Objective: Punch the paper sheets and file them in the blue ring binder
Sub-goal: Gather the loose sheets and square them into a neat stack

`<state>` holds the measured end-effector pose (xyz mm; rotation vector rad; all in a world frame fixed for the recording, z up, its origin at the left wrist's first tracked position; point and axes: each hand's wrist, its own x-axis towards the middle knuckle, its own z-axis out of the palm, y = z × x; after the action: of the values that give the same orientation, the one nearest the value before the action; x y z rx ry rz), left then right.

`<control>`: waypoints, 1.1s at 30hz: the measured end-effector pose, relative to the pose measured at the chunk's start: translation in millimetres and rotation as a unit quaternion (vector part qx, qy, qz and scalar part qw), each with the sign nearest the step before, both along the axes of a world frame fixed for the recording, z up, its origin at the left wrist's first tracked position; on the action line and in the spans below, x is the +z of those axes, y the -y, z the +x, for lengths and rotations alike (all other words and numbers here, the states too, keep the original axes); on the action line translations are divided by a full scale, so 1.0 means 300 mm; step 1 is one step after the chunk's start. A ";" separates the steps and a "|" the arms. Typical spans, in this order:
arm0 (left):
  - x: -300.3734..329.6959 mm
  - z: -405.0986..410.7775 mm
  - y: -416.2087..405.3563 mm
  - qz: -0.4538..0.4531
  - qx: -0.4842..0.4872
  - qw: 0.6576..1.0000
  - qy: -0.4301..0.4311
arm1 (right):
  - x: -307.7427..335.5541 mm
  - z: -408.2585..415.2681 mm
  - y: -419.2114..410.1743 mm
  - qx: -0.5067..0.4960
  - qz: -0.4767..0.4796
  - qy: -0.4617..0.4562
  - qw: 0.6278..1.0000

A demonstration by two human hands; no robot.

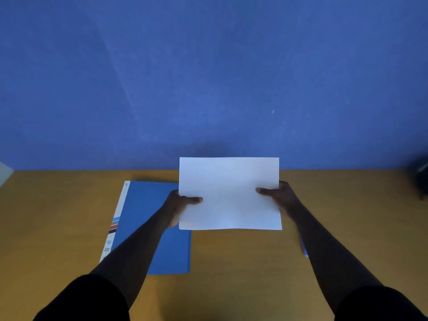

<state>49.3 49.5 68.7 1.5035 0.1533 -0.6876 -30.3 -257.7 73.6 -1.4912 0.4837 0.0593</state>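
Note:
I hold white paper sheets [229, 193] up above the table, long side across. My left hand [179, 205] grips the left edge with the thumb on top. My right hand [281, 196] grips the right edge the same way. The blue ring binder [148, 205] lies shut and flat on the table to the left, under my left forearm, with a white label strip [115, 222] along its left edge. A thin pale edge, perhaps more paper [304, 249], peeks out beneath my right forearm.
The wooden table [231, 262] runs up to a blue wall [208, 77]. A dark object [420, 177], possibly the hole punch, sits at the far right edge of the table, partly cut off. A pale surface [4, 171] shows at the far left.

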 end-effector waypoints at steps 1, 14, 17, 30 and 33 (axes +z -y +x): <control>0.004 -0.002 -0.006 -0.001 0.003 1.000 0.006 | 0.006 -0.002 -0.009 0.004 0.006 -0.001 1.000; 0.024 -0.028 -0.068 -0.038 -0.037 0.999 -0.008 | 0.044 -0.056 -0.059 0.001 0.004 0.011 1.000; 0.024 -0.038 -0.074 -0.050 -0.059 0.997 -0.030 | 0.048 -0.061 -0.058 -0.006 0.005 0.010 1.000; 0.013 -0.078 -0.012 -0.026 -0.069 0.997 -0.034 | 0.032 -0.079 -0.006 -0.024 -0.034 0.004 0.999; -0.002 -0.079 0.018 0.002 -0.050 0.998 -0.025 | 0.024 -0.082 0.014 -0.026 -0.046 -0.005 0.999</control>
<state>25.4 44.1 68.1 1.5061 0.1180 -0.8064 -54.8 -261.8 80.9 -1.5674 0.5388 0.0030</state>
